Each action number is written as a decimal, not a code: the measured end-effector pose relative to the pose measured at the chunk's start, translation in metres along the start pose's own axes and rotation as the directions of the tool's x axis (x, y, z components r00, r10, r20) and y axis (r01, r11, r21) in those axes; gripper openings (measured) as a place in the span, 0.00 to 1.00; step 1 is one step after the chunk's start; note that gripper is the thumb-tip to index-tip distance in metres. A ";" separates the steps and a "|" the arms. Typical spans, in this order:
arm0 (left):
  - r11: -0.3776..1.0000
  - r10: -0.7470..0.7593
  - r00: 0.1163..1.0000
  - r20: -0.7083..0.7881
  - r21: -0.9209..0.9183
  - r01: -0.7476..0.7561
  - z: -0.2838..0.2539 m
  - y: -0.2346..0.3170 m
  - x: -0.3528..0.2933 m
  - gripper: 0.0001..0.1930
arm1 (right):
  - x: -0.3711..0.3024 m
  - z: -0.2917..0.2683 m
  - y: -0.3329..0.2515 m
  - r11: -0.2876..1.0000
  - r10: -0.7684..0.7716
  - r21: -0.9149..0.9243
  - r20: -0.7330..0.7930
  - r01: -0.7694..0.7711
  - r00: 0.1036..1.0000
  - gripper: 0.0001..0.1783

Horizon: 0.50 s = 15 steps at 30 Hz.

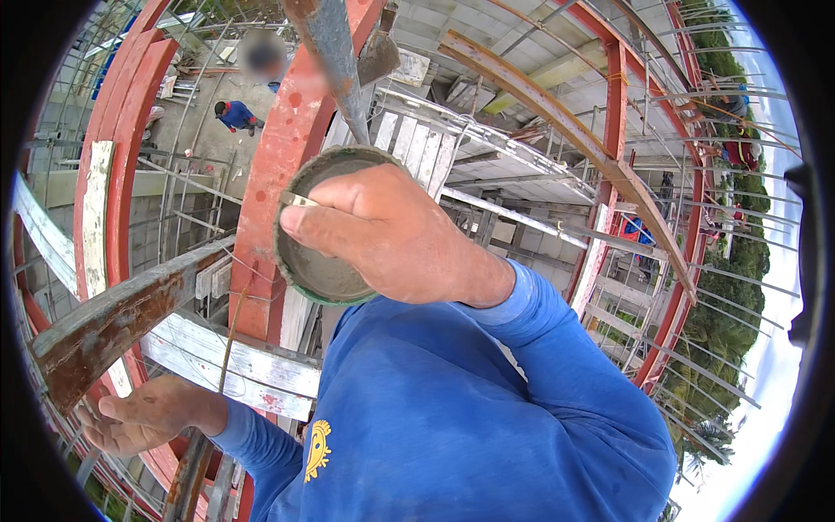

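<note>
While the left hand (148, 416) is loosely spread near a rusty beam (117, 317), perhaps for balance, a round bucket (306, 291) of grey mix (323, 271) hangs ahead of the blue shirt (452, 409), its apparent handle (298, 200) pinched by the right hand (387, 235), presumably against spilling. The shirt's yellow emblem (318, 451) shows no legible lettering.

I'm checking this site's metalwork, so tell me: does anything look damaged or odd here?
Yes: the grey, angled metal bar at left, near the open left hand, has large rust-brown patches. The red-painted metal beam behind the round, mortar-smeared container shows darker red blotches, so its coat looks uneven.
</note>
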<state>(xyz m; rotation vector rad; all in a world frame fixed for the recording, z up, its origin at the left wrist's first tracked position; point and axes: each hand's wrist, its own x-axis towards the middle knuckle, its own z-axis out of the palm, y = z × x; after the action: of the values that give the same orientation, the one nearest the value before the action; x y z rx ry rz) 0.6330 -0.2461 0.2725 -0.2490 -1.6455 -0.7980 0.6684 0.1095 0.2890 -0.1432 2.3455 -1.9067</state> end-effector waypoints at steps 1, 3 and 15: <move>0.987 -0.083 0.989 0.126 -0.125 0.099 0.001 0.018 -0.018 0.23 | -0.011 -0.007 0.010 0.989 0.144 0.027 0.017 -0.144 0.989 0.27; 0.924 -0.187 0.913 0.363 -0.250 0.289 0.015 0.063 -0.076 0.18 | -0.029 -0.024 0.021 0.971 0.238 -0.033 -0.011 -0.238 0.971 0.26; -0.106 -0.102 -0.451 0.887 0.441 0.891 0.244 0.104 -0.393 0.28 | -0.023 -0.154 0.051 0.967 0.214 -0.122 -0.091 -0.224 0.973 0.27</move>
<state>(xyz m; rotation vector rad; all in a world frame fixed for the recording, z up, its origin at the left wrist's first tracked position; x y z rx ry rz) 0.5984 0.0854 -0.0646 0.0704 -2.4320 -3.1948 0.6679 0.2723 0.2709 0.1756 2.4207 -1.6845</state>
